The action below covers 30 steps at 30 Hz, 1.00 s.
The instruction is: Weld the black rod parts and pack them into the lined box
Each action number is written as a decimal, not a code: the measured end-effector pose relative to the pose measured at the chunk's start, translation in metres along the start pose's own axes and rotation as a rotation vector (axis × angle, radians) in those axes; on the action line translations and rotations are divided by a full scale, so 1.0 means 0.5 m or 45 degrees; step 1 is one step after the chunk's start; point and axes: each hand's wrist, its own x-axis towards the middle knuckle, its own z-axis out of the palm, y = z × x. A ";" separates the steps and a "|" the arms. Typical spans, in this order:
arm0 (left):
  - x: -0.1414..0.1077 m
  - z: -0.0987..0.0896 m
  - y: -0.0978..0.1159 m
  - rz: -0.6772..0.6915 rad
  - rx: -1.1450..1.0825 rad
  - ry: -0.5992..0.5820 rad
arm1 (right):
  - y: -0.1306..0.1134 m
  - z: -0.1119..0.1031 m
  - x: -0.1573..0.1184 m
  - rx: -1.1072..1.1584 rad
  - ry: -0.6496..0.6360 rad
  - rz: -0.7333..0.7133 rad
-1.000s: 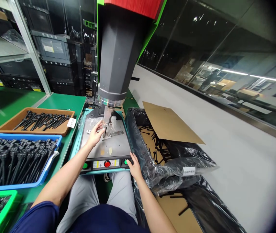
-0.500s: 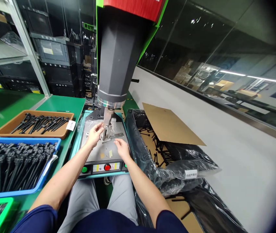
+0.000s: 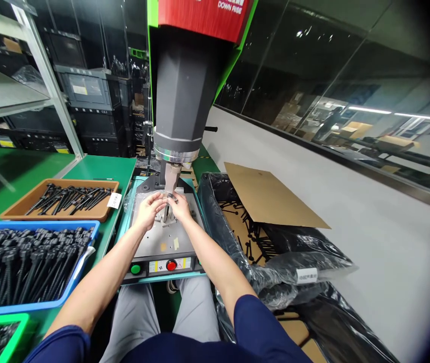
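Note:
Beneath the metal horn [image 3: 172,176] of a press, my two hands meet at the small metal fixture [image 3: 168,216] on the press's plate. My right hand [image 3: 181,207] pinches a small dark plastic part [image 3: 172,197] at the top of the fixture. To its left, the fingers of my left hand [image 3: 149,210] are bent together and reach to the same spot. Whatever lies between those left fingertips is too small and covered to make out.
A red button [image 3: 171,264] and a green button [image 3: 135,269] sit on the press's front. On the left stand a brown tray [image 3: 101,216] and a blue bin [image 3: 58,303] of black ribbed parts. A plastic-lined box [image 3: 222,237] with cardboard [image 3: 275,196] stands right.
My right hand has moved up and left from the plate to the top of the fixture, where it now holds a small dark part. My left hand stays beside the fixture. The view shifted slightly.

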 end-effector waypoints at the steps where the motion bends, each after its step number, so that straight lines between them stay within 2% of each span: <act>1: 0.000 0.000 -0.001 0.008 0.007 -0.005 | -0.001 0.002 0.007 0.008 -0.030 0.005; 6: -0.004 -0.004 -0.004 0.029 0.010 -0.006 | -0.002 0.004 0.021 -0.030 -0.026 -0.071; 10: -0.008 -0.003 -0.002 0.004 0.019 0.020 | -0.017 0.001 0.024 -0.030 0.008 -0.052; 15: -0.014 0.003 0.001 -0.020 0.018 0.057 | -0.049 -0.029 0.014 -0.028 -0.014 -0.119; 17: -0.020 0.004 -0.005 -0.015 0.021 0.065 | -0.049 -0.048 -0.011 0.005 -0.021 -0.106; 22: -0.047 -0.008 -0.030 -0.020 0.144 0.037 | -0.027 -0.093 -0.108 0.271 -0.031 0.099; 24: -0.063 -0.017 -0.038 -0.040 0.189 0.018 | -0.027 -0.108 -0.140 0.363 -0.016 0.108; 28: -0.115 -0.032 -0.052 -0.111 0.297 -0.002 | -0.054 -0.133 -0.184 0.454 -0.049 0.079; 30: -0.150 -0.032 -0.059 -0.094 0.438 -0.079 | -0.076 -0.140 -0.203 0.486 -0.079 0.075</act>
